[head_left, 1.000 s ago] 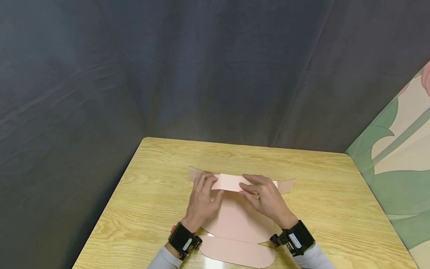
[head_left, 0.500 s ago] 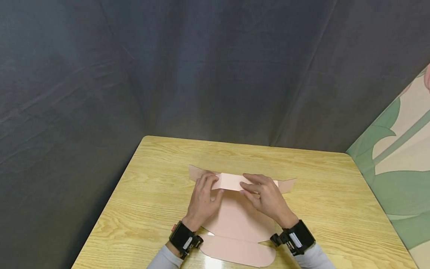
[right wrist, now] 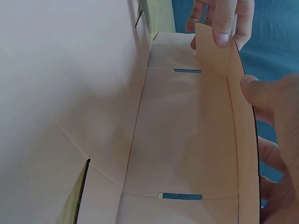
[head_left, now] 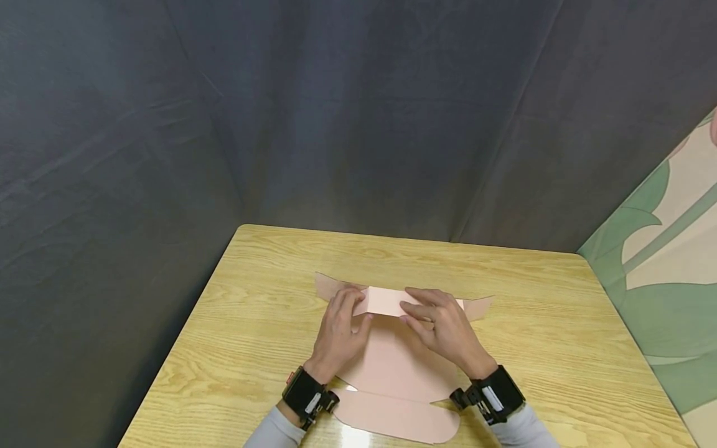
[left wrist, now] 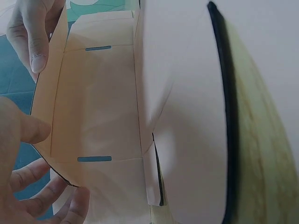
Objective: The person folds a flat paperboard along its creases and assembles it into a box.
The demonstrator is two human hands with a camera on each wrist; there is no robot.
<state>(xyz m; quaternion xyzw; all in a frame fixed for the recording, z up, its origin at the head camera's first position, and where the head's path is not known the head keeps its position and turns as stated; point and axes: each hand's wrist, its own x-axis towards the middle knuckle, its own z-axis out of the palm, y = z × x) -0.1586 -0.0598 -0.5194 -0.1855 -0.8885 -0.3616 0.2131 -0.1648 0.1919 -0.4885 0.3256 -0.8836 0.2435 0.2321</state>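
Observation:
A pale pink cardboard box blank (head_left: 398,361) lies unfolded on the table, its far panel raised and a narrow strip (head_left: 385,302) along that panel bent toward the person. My left hand (head_left: 338,336) pinches the left part of this strip, thumb on the near face and fingers beyond it. Toward the other end, my right hand (head_left: 445,330) pinches the strip in the same manner. Two slots show along the creases of the raised panel (left wrist: 96,102) in the left wrist view. From the right wrist view, the panel (right wrist: 180,135) stands between the base and the bent strip.
Side flaps (head_left: 478,308) stick out past both hands. A rounded front flap (head_left: 398,418) lies nearest the person. The wood-grain table (head_left: 560,348) meets a dark curtain (head_left: 358,124) behind, and a leaf-patterned cloth (head_left: 672,311) hangs at the right.
Both hands keep their hold on the strip with hardly any movement. The whole scene shifts very slightly in the head view.

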